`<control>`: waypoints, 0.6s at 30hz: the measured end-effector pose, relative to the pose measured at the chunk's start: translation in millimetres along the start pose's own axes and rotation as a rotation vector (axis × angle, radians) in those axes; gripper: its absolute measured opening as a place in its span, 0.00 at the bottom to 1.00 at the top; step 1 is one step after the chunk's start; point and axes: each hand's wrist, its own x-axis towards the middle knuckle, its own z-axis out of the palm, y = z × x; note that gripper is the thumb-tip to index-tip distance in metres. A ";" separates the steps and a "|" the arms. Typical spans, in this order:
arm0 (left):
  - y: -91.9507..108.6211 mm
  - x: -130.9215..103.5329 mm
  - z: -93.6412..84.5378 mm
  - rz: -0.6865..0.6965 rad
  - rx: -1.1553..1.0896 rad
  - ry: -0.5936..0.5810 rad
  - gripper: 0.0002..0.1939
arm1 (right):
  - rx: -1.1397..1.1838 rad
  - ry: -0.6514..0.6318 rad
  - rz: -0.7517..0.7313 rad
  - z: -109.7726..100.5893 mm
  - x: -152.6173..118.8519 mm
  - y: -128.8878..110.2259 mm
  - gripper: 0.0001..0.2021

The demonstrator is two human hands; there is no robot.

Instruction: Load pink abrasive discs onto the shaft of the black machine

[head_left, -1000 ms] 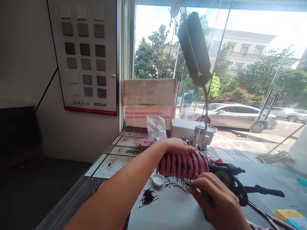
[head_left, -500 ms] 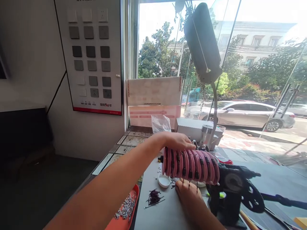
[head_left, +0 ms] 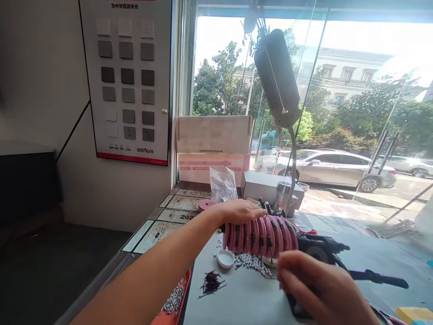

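Observation:
A row of pink ringed spools [head_left: 262,237], with dark pieces set along them, sits on a black mount with a crank [head_left: 323,246]. My left hand [head_left: 241,211] lies over the top of the row at its left end, fingers stretched out flat. In front of the mount is my right hand [head_left: 318,282], slightly blurred, its fingers curled together; whatever is in them is hidden. Below the spools, small silvery beads [head_left: 252,263] are scattered beside a white round lid [head_left: 225,258]. A pile of dark purple pins or sticks [head_left: 212,282] lies nearer.
A red tray [head_left: 186,284] of small patterned pieces stands at the left table edge. Behind the spools are a clear plastic bag [head_left: 222,183], a white box [head_left: 259,180] and a lidded jar [head_left: 283,194]. A lamp [head_left: 277,76] leans above them by the window.
My right hand has come out from beneath the spools, moving right and closer to me. My left hand stays on top of the spools. The view has shifted slightly.

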 end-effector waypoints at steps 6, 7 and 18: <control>-6.3 3.2 2.0 0.019 -0.012 -0.015 0.25 | 0.231 -0.027 0.017 -24.1 41.8 -3.9 0.12; -8.1 4.7 2.8 0.018 -0.016 -0.015 0.25 | 0.202 -0.026 -0.015 -20.7 45.1 -6.3 0.12; -10.5 9.6 5.7 0.046 -0.053 -0.022 0.28 | 0.066 -0.002 -0.074 -2.0 53.4 -5.0 0.09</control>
